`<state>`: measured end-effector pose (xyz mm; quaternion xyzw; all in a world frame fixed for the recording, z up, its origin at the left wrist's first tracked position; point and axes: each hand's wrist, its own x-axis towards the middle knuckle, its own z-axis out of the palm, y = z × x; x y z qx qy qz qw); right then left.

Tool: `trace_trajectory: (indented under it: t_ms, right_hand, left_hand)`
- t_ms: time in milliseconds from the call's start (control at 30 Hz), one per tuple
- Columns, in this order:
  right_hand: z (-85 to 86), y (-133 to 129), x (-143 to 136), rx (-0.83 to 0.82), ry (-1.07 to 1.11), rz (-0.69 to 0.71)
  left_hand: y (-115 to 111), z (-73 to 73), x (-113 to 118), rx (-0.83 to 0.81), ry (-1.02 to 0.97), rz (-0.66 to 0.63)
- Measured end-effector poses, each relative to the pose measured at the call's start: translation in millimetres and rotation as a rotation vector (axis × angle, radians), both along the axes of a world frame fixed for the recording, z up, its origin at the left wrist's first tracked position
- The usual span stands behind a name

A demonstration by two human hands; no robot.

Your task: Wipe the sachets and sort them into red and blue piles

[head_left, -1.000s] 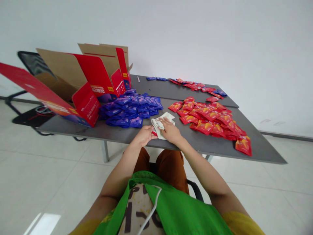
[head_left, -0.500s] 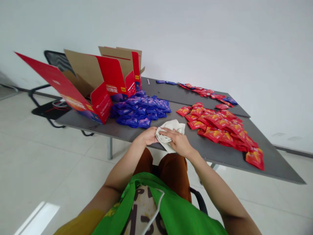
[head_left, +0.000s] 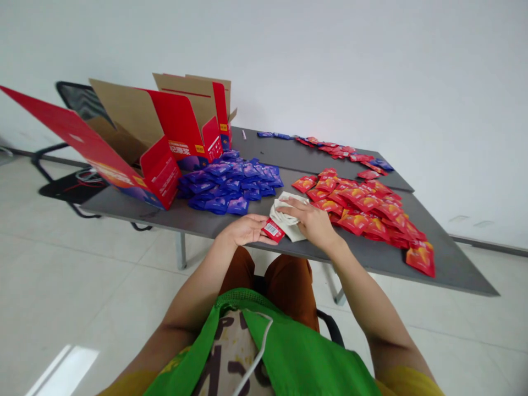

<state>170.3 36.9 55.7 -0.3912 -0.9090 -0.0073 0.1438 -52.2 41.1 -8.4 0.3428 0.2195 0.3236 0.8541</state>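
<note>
My left hand (head_left: 246, 229) pinches a red packet (head_left: 274, 230) by its left side, at the table's front edge. The packet's back faces up and shows a white barcode label. In my right hand (head_left: 310, 219) is a bunched white cloth (head_left: 284, 213), with part of it spread on the tabletop beside the packet. A pile of red packets with an orange fruit picture (head_left: 363, 206) lies just right of my right hand. Blue-purple packets (head_left: 233, 181) are heaped beyond my left hand.
Open red cardboard boxes (head_left: 163, 170) stand on the left of the grey table (head_left: 449, 258), flaps raised. Farther back lies a row of red and blue packets (head_left: 334, 149). A black chair (head_left: 70, 184) with a coiled cable stands behind the boxes.
The red packet, covered by the cloth before, now shows in my left hand. My right hand and the cloth have shifted right, away from my left hand. The view has turned slightly.
</note>
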Motion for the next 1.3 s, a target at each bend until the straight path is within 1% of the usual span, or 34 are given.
trace_trajectory:
  t_ms: [33,100,167,200,267,367,400,467,533,600,633,700,733,800,867,933,1000,1033,1100,1167,1233,1267,1300]
  right_hand:
    - [-1.5,-9,-2,-0.001,0.012,0.053]
    - [-10.8,-22,-7,-0.023,0.009,0.126]
    - [-23.2,-22,-12,-0.054,-0.01,0.118]
    - [-28.6,-18,-13,-0.062,-0.021,0.077]
    - [-35.3,-5,-16,-0.068,-0.055,-0.056]
    - [-35.9,14,-19,-0.049,-0.112,-0.282]
    - [-35.1,15,-20,-0.039,-0.119,-0.346]
    - [-34.4,10,-21,-0.012,-0.107,-0.453]
    - [-37.3,-3,-25,0.016,-0.07,-0.508]
    - [-43.3,-20,-30,0.012,-0.014,-0.475]
    - [-46.5,-29,-34,0.008,0.011,-0.451]
    - [-51.8,-42,-41,-0.017,0.039,-0.413]
    - [-53.3,-47,-45,-0.031,0.047,-0.41]
    - [-54.6,-53,-51,-0.056,0.065,-0.44]
    - [-54.6,-55,-55,-0.068,0.098,-0.489]
    - [-54.2,-55,-57,-0.073,0.144,-0.52]
    - [-54.1,-55,-59,-0.069,0.19,-0.545]
    - [-54.3,-56,-60,-0.066,0.203,-0.562]
    - [-55.2,-57,-67,-0.05,0.205,-0.576]
    - [-56.4,-58,-74,-0.034,0.19,-0.524]
    - [-56.6,-54,-76,-0.036,0.193,-0.446]
    - [-56.3,-51,-74,-0.047,0.201,-0.416]
    - [-55.6,-47,-70,-0.061,0.21,-0.405]
  left_hand:
    - [-1,-0.9,-2,0.012,0.011,0.0]
    - [-1,-3.2,-3,0.039,0.034,0.028]
    - [-1,-4.5,0,0.052,0.054,0.061]
    - [-1,-4.3,2,0.049,0.067,0.072]
    - [-1,-2.5,7,0.029,0.11,0.091]
    - [-7,3.7,12,0.005,0.193,0.152]
    - [-12,6.8,11,0.005,0.224,0.18]
    - [-22,14.8,4,0.026,0.286,0.236]
    - [-30,26.1,-13,0.077,0.364,0.28]
    - [-34,41.4,-34,0.14,0.469,0.3]
    - [-33,50.8,-43,0.182,0.531,0.333]
    - [-30,73.3,-57,0.283,0.648,0.408]
    - [-27,85.8,-61,0.34,0.702,0.463]
    - [-19,111.4,-59,0.47,0.805,0.577]
    - [-12,134.6,-48,0.644,0.945,0.691]
    - [-5,152.2,-28,0.877,1.128,0.791]
    - [6,162.1,-2,1.111,1.338,0.855]
    - [13,163.8,14,1.2,1.437,0.868]
    - [33,160.6,50,1.326,1.608,0.853]
    - [60,149.2,91,1.448,1.703,0.799]
    - [86,131.3,133,1.617,1.72,0.688]
    - [97,120.8,154,1.705,1.71,0.61]
    - [107,109.7,174,1.757,1.707,0.548]
